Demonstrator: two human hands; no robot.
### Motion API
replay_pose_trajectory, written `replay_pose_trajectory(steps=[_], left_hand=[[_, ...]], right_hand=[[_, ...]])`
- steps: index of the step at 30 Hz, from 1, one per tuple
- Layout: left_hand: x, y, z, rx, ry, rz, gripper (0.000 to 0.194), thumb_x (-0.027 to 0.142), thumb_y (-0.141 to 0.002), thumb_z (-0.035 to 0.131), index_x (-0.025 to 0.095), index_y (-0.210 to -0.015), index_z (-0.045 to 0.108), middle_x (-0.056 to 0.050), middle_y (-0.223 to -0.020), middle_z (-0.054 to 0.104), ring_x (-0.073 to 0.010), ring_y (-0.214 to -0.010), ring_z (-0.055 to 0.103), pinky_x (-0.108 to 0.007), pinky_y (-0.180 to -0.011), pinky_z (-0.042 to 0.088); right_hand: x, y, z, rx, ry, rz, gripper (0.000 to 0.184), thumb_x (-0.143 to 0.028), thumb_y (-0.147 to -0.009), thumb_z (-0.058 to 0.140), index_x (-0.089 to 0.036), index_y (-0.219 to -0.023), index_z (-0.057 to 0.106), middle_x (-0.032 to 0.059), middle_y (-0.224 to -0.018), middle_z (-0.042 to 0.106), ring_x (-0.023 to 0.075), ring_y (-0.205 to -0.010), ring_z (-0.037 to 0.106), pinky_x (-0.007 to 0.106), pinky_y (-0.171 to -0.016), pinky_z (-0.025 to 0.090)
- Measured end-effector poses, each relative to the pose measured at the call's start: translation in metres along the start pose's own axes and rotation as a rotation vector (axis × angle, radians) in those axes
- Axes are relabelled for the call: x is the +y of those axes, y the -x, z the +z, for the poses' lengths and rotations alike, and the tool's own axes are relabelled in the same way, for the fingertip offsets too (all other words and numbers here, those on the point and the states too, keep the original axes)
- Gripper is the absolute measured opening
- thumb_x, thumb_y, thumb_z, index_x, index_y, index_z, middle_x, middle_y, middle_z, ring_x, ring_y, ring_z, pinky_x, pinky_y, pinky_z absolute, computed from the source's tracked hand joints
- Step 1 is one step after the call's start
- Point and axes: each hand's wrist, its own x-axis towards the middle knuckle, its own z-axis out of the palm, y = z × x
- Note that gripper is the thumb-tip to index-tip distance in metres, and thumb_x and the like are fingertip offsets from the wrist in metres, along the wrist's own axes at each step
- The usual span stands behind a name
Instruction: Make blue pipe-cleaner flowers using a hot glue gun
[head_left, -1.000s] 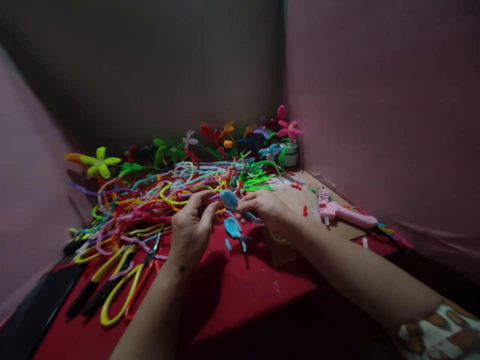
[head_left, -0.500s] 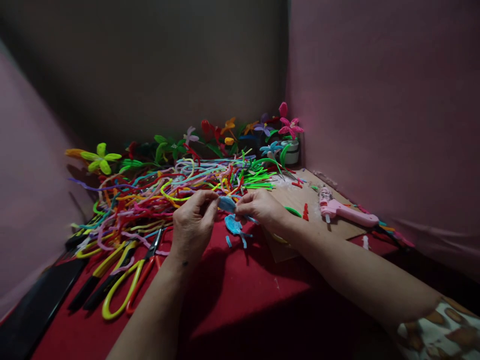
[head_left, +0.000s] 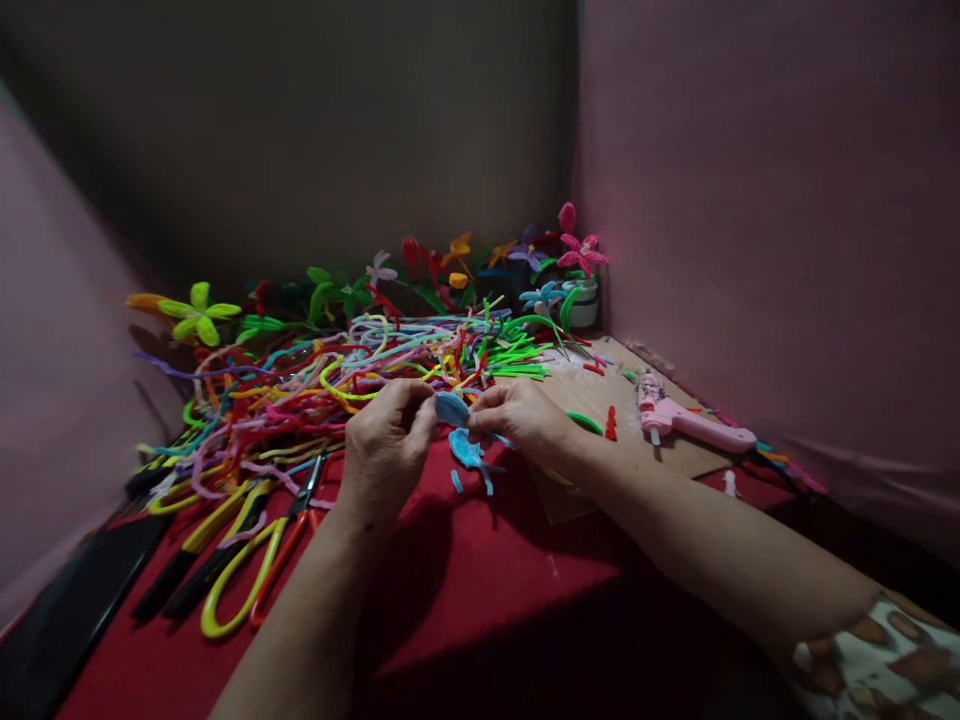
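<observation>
Between my two hands is a small blue pipe-cleaner petal (head_left: 452, 408), flat and rounded. My left hand (head_left: 391, 440) pinches its left edge between thumb and forefinger. On the other side, my right hand (head_left: 521, 418) grips the petal's right end, and a bit of blue stem shows below those fingers. Just under the hands, more blue pipe-cleaner petals (head_left: 466, 449) lie on the red cloth (head_left: 480, 570), their thin ends pointing toward me. A short blue offcut (head_left: 456, 482) rests beside them.
A heap of coloured pipe cleaners (head_left: 300, 385) spreads behind my left hand. Scissors (head_left: 262, 570) and pliers (head_left: 199, 555) lie at the left near a black object (head_left: 82, 600). A pink glue gun (head_left: 694, 425) sits on cardboard (head_left: 675, 460). Finished flowers (head_left: 199, 315) line the back.
The petal has turned slightly, so its face shows broader and rounder. Both hands keep their grip in nearly the same place.
</observation>
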Motion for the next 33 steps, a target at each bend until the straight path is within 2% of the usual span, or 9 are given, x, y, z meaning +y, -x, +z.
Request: replay_pose_trajectory(steps=[4,7,10,13,17,22,28,33], left_hand=[[0.002,0.000,-0.002,0.003,-0.025,0.015,0.008,0.021,-0.077,0.051,0.017,-0.075,0.057,0.001,-0.062,0.057,-0.0095,-0.053,0.051,-0.021,-0.053,0.039],[0.004,0.000,-0.001,0.003,0.012,-0.028,0.008,0.023,-0.077,0.052,0.018,-0.073,0.058,0.001,-0.060,0.056,-0.0096,-0.053,0.051,-0.021,-0.053,0.040],[0.005,-0.001,0.001,0.020,0.228,-0.194,0.012,0.028,-0.078,0.052,0.019,-0.084,0.057,0.003,-0.061,0.054,-0.0088,-0.049,0.051,-0.020,-0.049,0.040],[0.003,-0.003,0.004,0.036,0.495,-0.394,0.023,0.034,-0.077,0.055,0.018,-0.094,0.053,0.004,-0.063,0.054,-0.0081,-0.042,0.050,-0.020,-0.039,0.037],[0.002,-0.007,0.005,-0.051,0.634,-0.555,0.029,0.034,-0.069,0.064,0.015,-0.088,0.053,0.005,-0.056,0.053,-0.0086,-0.037,0.047,-0.019,-0.032,0.033],[0.005,-0.007,0.004,-0.128,0.714,-0.631,0.030,0.030,-0.064,0.070,0.012,-0.083,0.057,0.004,-0.053,0.054,-0.0075,-0.041,0.047,-0.018,-0.035,0.036],[0.000,-0.005,0.006,-0.232,0.894,-0.716,0.027,0.029,-0.064,0.072,0.009,-0.081,0.065,-0.001,-0.059,0.061,-0.0044,-0.042,0.046,-0.016,-0.039,0.036],[0.003,-0.003,0.011,-0.274,1.032,-0.810,0.027,0.028,-0.061,0.075,0.008,-0.075,0.067,-0.004,-0.061,0.063,-0.0033,-0.040,0.045,-0.015,-0.036,0.033]], right_hand=[[-0.001,0.001,0.001,-0.011,-0.026,-0.006,0.005,-0.014,-0.055,0.061,-0.011,-0.052,0.063,-0.0018,-0.043,0.057,0.0084,-0.040,0.048,0.022,-0.045,0.038],[-0.004,0.003,0.001,-0.015,-0.034,0.007,0.005,-0.012,-0.056,0.062,-0.011,-0.051,0.063,-0.0015,-0.042,0.057,0.0078,-0.039,0.047,0.021,-0.044,0.037],[-0.008,0.004,0.001,0.025,-0.085,0.080,0.007,-0.011,-0.058,0.063,-0.010,-0.052,0.062,-0.0003,-0.042,0.058,0.0077,-0.037,0.048,0.021,-0.042,0.037],[-0.009,0.003,0.001,0.066,-0.237,0.157,0.003,-0.010,-0.061,0.064,-0.010,-0.058,0.063,0.0017,-0.048,0.062,0.0088,-0.039,0.052,0.021,-0.044,0.041],[-0.006,-0.002,0.002,0.096,-0.413,0.174,0.008,-0.004,-0.064,0.061,-0.009,-0.058,0.061,0.0044,-0.051,0.063,0.0108,-0.042,0.057,0.022,-0.048,0.046],[-0.002,-0.004,0.003,0.060,-0.445,0.115,0.005,-0.003,-0.065,0.060,-0.007,-0.066,0.063,0.0051,-0.055,0.064,0.0098,-0.045,0.058,0.020,-0.046,0.047],[-0.001,-0.004,0.005,0.045,-0.527,0.050,0.032,-0.005,-0.058,0.069,-0.012,-0.086,0.056,0.0025,-0.064,0.066,0.0130,-0.050,0.061,0.023,-0.047,0.050],[0.001,-0.004,0.005,-0.011,-0.554,0.085,0.036,-0.007,-0.058,0.071,-0.012,-0.089,0.052,0.0035,-0.064,0.066,0.0128,-0.049,0.061,0.021,-0.045,0.049]])
